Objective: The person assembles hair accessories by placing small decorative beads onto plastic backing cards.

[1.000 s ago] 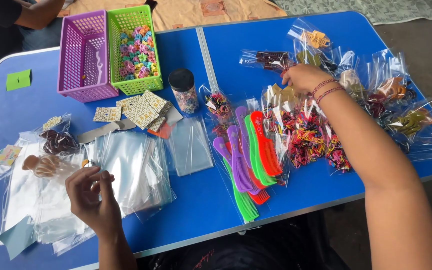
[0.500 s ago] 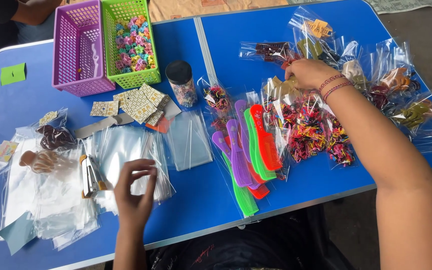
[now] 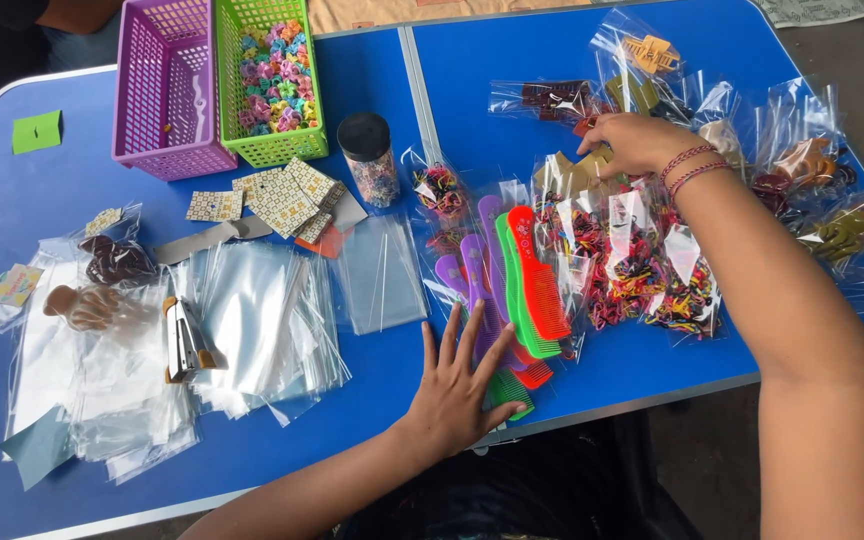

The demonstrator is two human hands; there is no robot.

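A left hand point(image 3: 457, 385) lies flat, fingers spread, on bagged combs point(image 3: 512, 290); at two o'clock the right hand point(image 3: 635, 143) curls its fingers around a packet of hair clips point(image 3: 580, 172).

Two baskets point(image 3: 167, 100), perhaps six combs point(image 3: 522, 280)

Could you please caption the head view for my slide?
Left hand spread flat on bagged combs; right hand reaching among packets of hair accessories.
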